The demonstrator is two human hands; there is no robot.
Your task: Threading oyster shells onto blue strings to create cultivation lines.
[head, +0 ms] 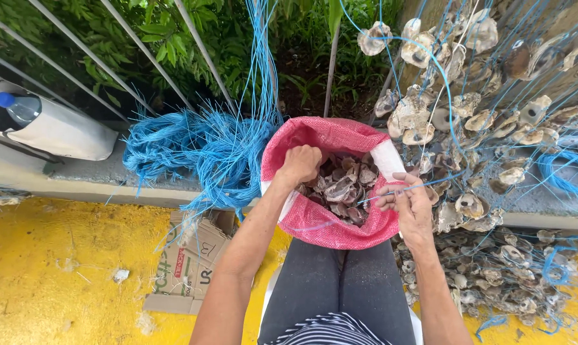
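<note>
A pink woven sack (321, 137) stands open in front of my knees, full of brownish oyster shells (343, 185). My left hand (300, 163) reaches into the sack's left side with its fingers curled down among the shells; what it grips is hidden. My right hand (409, 198) hovers at the sack's right rim and pinches a thin blue string (429, 183) that runs off to the right.
Strung oyster shells (468, 108) hang and pile on blue lines at the right. A tangled heap of blue twine (203, 150) lies on the concrete ledge at the left. A flattened cardboard box (187, 265) lies on yellow floor. A plastic bottle (17, 105) sits far left.
</note>
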